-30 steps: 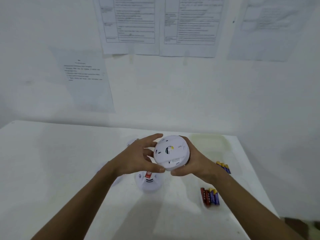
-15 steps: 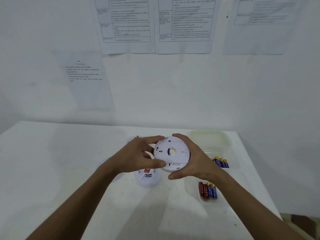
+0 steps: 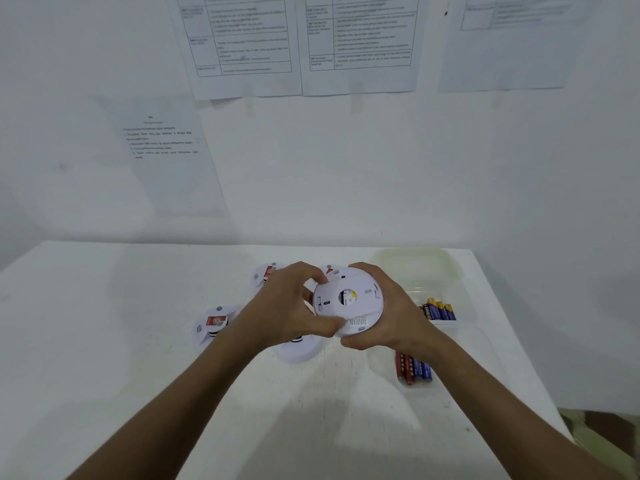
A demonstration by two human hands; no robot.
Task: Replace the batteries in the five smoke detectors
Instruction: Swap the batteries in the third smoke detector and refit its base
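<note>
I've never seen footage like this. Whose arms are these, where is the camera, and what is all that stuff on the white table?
There is no machine here: a person is working with bare hands, and the camera sits on their head, looking forward and down. That is why both arms reach in from the bottom of the picture.

The left hand and the right hand together grip a round white smoke detector, held above the table with its back side facing the camera; fingers of both hands curl round its rim.

On the table lie more smoke detectors, one at the left, with red labels showing. To the right is a clear plastic container with batteries in it, and a second batch of batteries lies nearer the person. Printed sheets hang on the wall behind.
</note>
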